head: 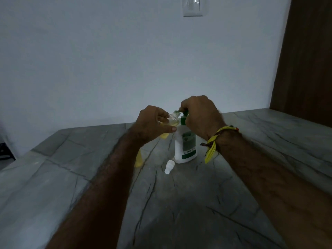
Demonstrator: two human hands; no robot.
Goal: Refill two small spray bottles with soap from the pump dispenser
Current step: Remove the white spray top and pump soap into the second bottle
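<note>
Setting: dim room, grey veined tabletop (233,177) against a pale wall, seen from above and behind two bare forearms.
Landmark: white pump dispenser (186,146) with green label and green pump head, standing upright near the middle of the tabletop.
Right hand (199,115): fingers curled down over the pump head, clasping it from above, probably to press soap out through the nozzle; yellow thread band (214,142) tied at the wrist, loose ends hanging just right of the dispenser.
Left hand (154,123): fingers and thumb pinched around a small clear spray bottle (173,119), raised just left of the pump head.
Spray bottle in hand: tilted, open neck aimed at the nozzle and seemingly touching it, likely so soap falls straight in; yellowish liquid visible low inside; no cap on.
Second yellow bottle (139,160): on the tabletop left of the dispenser base, mostly hidden behind the left forearm; capped or not, cannot tell.
Loose white cap (169,167): lying on the tabletop just in front of the dispenser base, set aside, presumably taken off the bottle being filled.
Stage, as a judgement: first or second bottle being filled; which one, cannot tell.
Risk, as a judgement: narrow neck against a small nozzle, so a slight slip could drip soap onto the tabletop.
Background: light switch plate (193,6) high on the wall above the dispenser; dark wooden panel (305,60) far right.
</note>
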